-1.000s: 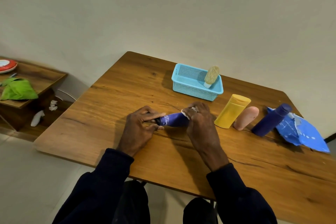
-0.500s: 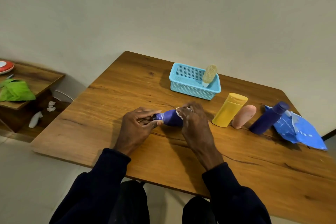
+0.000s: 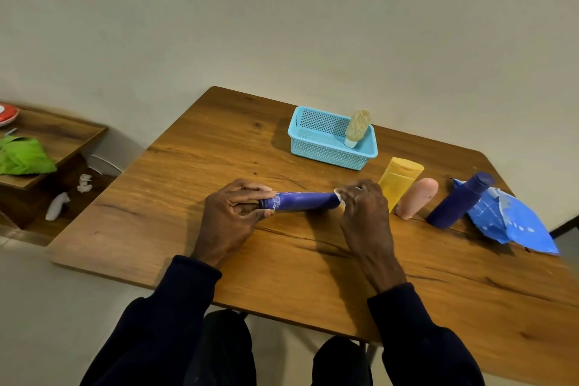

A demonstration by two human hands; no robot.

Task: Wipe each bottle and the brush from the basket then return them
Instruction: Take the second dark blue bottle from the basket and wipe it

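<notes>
Left hand (image 3: pixel 232 213) is gripping the cap end of the purple-blue tube (image 3: pixel 305 200), fingers and thumb curling round it. Right hand (image 3: pixel 363 210) is closing over the opposite end, pinching a white wipe (image 3: pixel 338 194) against the plastic; only a small crumpled edge of it is showing. The tube is lying horizontal between the two hands, low over the middle of the table (image 3: pixel 219 150); cannot tell if it's touching the wood. The body is looking smooth, glossy and cylindrical, with thin white print near the dark cap.

The table top is showing warm wood grain, dark knots, and a long dark grain line running under the hands.

Light blue basket (image 3: pixel 300 141) is sitting near the far edge: rectangular, perforated plastic walls, solid rim. Beige brush (image 3: pixel 358 127) is standing in its right corner, oval patterned head up, white stub down.

Three bottles are sitting in a row outside the basket, right of the right hand:
- yellow bottle (image 3: pixel 399 185), flat-sided with a flat cap, just beside the knuckles
- pink bottle (image 3: pixel 418 197), matte with a rounded top, right next to the yellow one
- dark blue bottle (image 3: pixel 459 200), round with a narrower cap, slightly apart

Crinkled blue plastic pouch (image 3: pixel 513 226) is lying just beyond the dark blue bottle, its upper edge ragged.

Far left, a low wooden shelf (image 3: pixel 62 135) is holding a green cloth (image 3: pixel 23 157).
</notes>
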